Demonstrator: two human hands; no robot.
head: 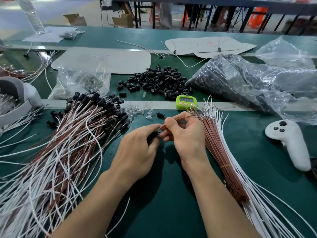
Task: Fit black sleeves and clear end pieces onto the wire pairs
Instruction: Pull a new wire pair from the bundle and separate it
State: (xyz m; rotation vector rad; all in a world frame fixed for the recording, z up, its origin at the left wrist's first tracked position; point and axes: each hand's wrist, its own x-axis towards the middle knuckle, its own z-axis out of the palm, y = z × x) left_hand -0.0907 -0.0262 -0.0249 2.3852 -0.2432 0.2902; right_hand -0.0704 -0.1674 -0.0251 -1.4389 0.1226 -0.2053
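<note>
Black sleeve [153, 136] gripped in left hand [137, 150], low over green bench [171, 194]. Right hand [186, 136] pinching wire pair [178, 118], tip close to sleeve. Loose sleeves [157, 81] heaped behind; clear end pieces [137, 109] scattered beside sleeved wires [77, 134]; bare wire bundle [221, 152] at right.

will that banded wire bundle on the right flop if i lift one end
The bundle likely droops: its wires are thin, like the curling finished pile at left. The yellow band should hold the brown ones together; the white ones fan out and may scatter.
</note>
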